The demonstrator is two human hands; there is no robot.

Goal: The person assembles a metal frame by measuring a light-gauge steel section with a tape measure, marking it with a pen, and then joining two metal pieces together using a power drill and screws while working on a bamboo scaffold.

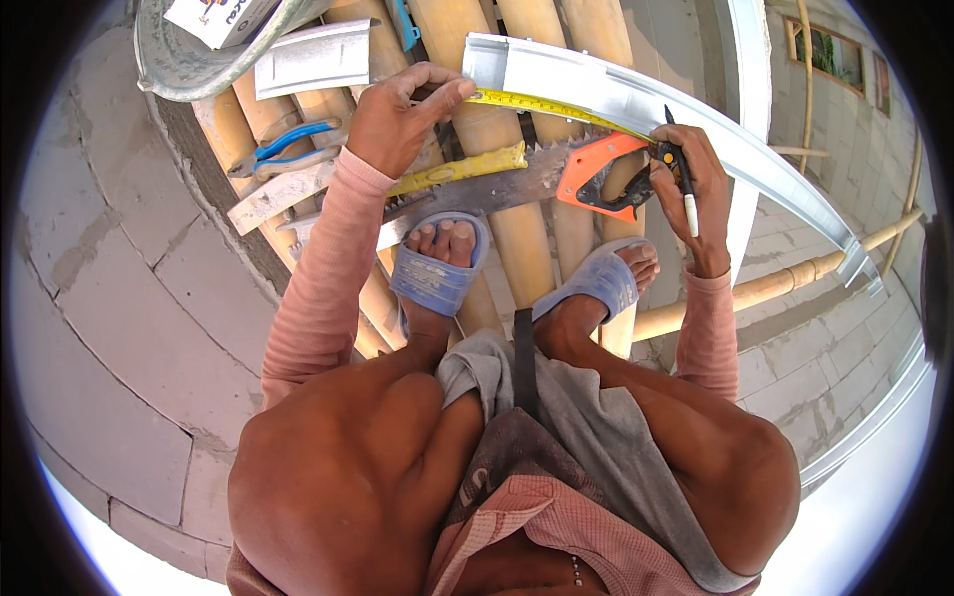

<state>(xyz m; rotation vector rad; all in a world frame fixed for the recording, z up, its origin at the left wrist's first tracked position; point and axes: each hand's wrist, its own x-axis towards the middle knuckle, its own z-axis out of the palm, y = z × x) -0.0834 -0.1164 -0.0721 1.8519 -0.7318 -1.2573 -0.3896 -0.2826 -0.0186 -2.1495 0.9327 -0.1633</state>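
My left hand (412,111) pinches the end of a yellow tape measure blade (542,102), which is drawn out along a long silvery metal channel (596,81). At the blade's other end, my right hand (696,184) is closed around the black tape measure case (668,155). That same hand also grips a black and white marker pen (686,189), its dark tip pointing up and away. Just below the tape lies a handsaw with an orange handle (586,174) and a dark, worn blade (517,186). A yellow, worn strip-like piece (462,170) rests against the saw blade.
Underfoot is a platform of bamboo poles (522,253). Blue-handled snips (288,149) and a short metal piece (316,58) lie at the left, below a grey bucket (164,70) holding a white box (221,18). A block wall (109,258) stands left; another bamboo pole (765,288) crosses at right.
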